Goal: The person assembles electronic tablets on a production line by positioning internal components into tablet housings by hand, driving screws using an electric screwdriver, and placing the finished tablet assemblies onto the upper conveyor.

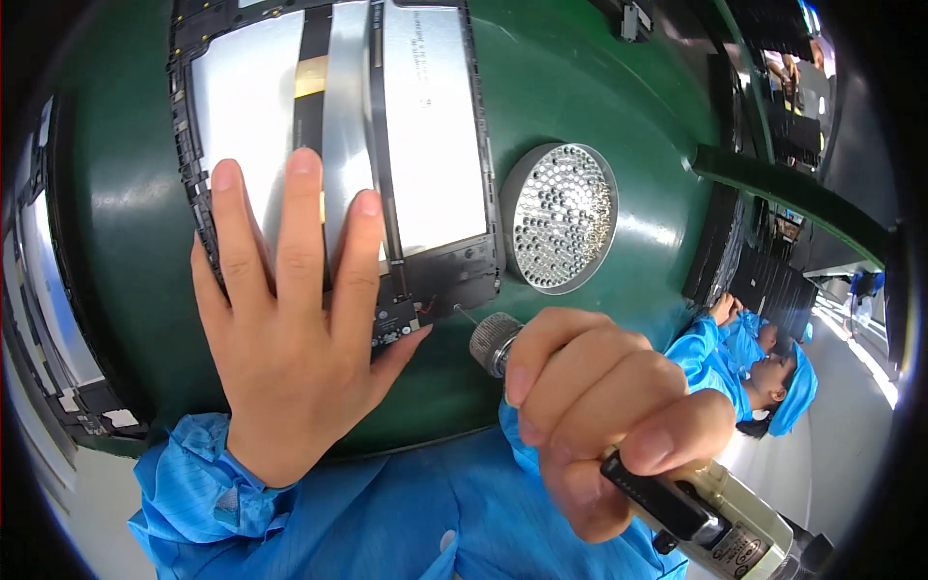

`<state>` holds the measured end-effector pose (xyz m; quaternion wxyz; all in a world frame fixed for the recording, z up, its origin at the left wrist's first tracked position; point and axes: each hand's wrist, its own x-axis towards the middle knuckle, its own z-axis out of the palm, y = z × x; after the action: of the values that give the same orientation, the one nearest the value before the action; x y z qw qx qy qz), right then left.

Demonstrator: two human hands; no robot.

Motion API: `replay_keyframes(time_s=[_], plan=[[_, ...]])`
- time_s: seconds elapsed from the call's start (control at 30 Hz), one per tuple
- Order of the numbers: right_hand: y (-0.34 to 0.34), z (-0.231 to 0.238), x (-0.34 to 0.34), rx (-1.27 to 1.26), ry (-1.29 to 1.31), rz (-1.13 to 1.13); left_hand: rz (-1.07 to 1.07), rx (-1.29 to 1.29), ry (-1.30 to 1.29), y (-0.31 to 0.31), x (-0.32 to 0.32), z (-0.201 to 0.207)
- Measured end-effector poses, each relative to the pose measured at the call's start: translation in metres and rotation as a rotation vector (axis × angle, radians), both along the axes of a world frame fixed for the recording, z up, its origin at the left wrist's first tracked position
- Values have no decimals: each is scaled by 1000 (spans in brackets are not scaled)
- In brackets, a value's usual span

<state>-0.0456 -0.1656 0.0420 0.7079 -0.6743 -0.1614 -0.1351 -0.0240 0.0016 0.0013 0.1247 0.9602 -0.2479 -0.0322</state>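
Note:
An opened tablet-like device lies on the green mat, with silvery battery packs and a dark strip down its middle. My left hand rests flat on its lower left part, fingers spread. In my right hand is an electric screwdriver, with a pale body, a black lever and a knurled metal nose. Its thin bit points at the device's lower right corner and seems to touch it near a small screw spot. Right of the device stands a round metal dish holding many small screws.
Another opened device lies at the far left edge. A green bar crosses the right side. Beyond it, a person in blue workwear and cap works at dark items. A small metal clip-like part sits at the top right of the green mat.

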Motion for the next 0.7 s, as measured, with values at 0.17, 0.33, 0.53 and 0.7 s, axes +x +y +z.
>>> replay_keyframes(time_s=[0.17,0.33,0.53,0.7], plan=[[8,-6,1,0,8,-44,8,-31,37,1,-1,-3],[1,0,4,-74,58,81,17,-63,50,5,0,2],[-3,0,5,-135,55,109,-152,-413,-175,3,-1,-3],[-5,-7,8,-117,-20,151,-389,-565,-82,4,10,0]])
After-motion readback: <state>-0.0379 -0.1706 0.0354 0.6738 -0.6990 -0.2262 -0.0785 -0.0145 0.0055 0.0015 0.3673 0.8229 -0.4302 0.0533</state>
